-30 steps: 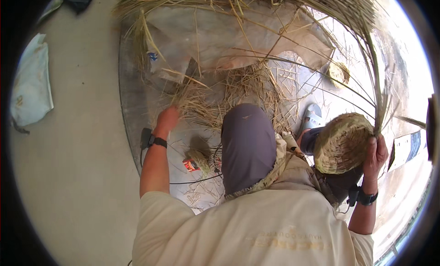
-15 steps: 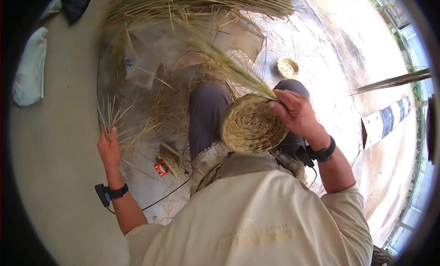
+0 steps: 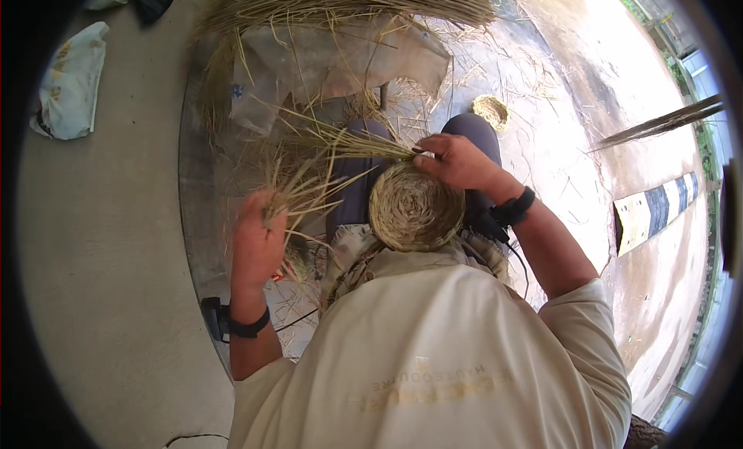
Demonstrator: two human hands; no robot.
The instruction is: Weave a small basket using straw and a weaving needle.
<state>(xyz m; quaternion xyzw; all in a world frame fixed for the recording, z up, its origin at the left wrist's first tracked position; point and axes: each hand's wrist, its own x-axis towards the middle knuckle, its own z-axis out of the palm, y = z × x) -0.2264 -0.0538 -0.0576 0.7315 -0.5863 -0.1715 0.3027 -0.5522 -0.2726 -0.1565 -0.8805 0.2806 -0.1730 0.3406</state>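
A round woven straw basket (image 3: 418, 207) rests in my lap between the thighs. At its far rim my right hand (image 3: 457, 164) is closed on a bundle of straw (image 3: 364, 145), whose loose ends point left across my knee. Off to the left, my left hand (image 3: 261, 228) is closed around a small bunch of straw stalks (image 3: 306, 197) that fan out toward the right. The fingers of the left hand are partly blurred.
A thick sheaf of straw (image 3: 348, 4) lies at the far side, with a clear plastic sheet (image 3: 340, 58) nearer. A smaller woven piece (image 3: 491, 112) sits beyond my right knee. A white bag (image 3: 73, 81) is at far left; a striped block (image 3: 656, 205) lies right.
My left hand has come in rightward toward the basket with its stalks. My right hand has shifted slightly left, and its bundle has swung from pointing away to pointing left.
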